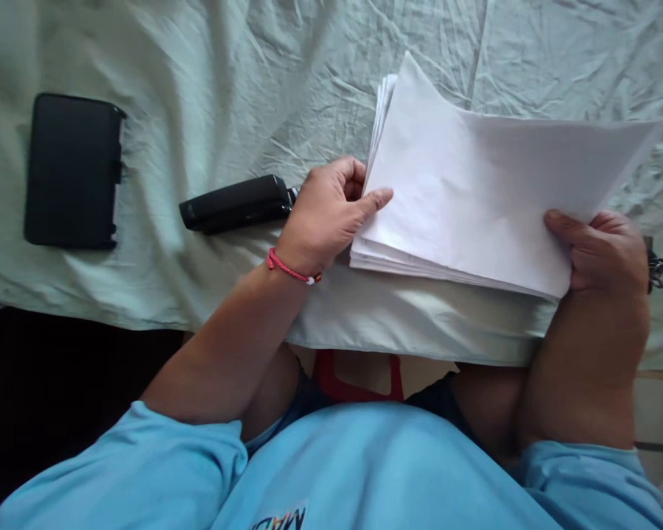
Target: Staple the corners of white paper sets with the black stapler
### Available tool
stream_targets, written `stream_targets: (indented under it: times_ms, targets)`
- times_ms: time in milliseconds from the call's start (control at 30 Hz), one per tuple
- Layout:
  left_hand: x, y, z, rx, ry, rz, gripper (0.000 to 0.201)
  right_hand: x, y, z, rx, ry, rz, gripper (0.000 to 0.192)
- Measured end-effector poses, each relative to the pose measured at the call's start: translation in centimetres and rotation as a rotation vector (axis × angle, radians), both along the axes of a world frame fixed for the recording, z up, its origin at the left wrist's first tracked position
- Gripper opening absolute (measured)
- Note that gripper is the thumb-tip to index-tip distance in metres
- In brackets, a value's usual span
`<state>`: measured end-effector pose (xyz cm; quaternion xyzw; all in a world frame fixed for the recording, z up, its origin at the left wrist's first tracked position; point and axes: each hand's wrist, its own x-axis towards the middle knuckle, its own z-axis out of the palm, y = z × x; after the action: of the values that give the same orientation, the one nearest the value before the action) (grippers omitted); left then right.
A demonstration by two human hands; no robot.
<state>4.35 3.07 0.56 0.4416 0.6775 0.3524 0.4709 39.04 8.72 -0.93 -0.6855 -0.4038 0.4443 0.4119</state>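
Observation:
A loose stack of white paper sheets [475,199] is held above the cloth-covered table, its edges fanned a little at the left and bottom. My left hand [331,210] pinches the stack's left edge, thumb on top and fingers curled beneath. On the opposite side my right hand [602,246] grips the lower right part, its thumb pressed on the top sheet. The upper left corner of the top sheet sticks up, and the right end bends upward. Fingers under the paper are hidden.
Just left of my left hand lies a black stapler-like object [235,205], partly hidden by the wrist. A flat black case [73,171] rests at the far left. Something dark and metallic [657,266] shows beyond my right hand. Wrinkled pale green cloth [320,66] covers the table.

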Motion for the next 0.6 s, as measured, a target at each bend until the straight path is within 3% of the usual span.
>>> stream_targets:
  times_ms: [100, 300, 400, 500, 600]
  targets:
    - [-0.43, -0.03, 0.04, -0.014, -0.009, -0.020, 0.014, 0.12, 0.27, -0.13, 0.011, -0.003, -0.032, 0.052]
    - [-0.82, -0.07, 0.08, 0.002, 0.151, -0.003, 0.023, 0.23, 0.39, -0.44, 0.038, 0.017, -0.038, 0.049]
    - [-0.81, -0.04, 0.01, -0.045, 0.038, -0.012, 0.010, 0.16, 0.42, -0.37, 0.045, 0.033, -0.044, 0.050]
    - [-0.89, 0.02, -0.23, -0.088, -0.064, -0.037, 0.025, 0.04, 0.53, -0.26, 0.038, 0.046, -0.068, 0.054]
    - [-0.93, 0.20, -0.48, -0.086, -0.051, -0.025, 0.020, 0.00, 0.65, -0.29, 0.048, 0.045, -0.056, 0.053]
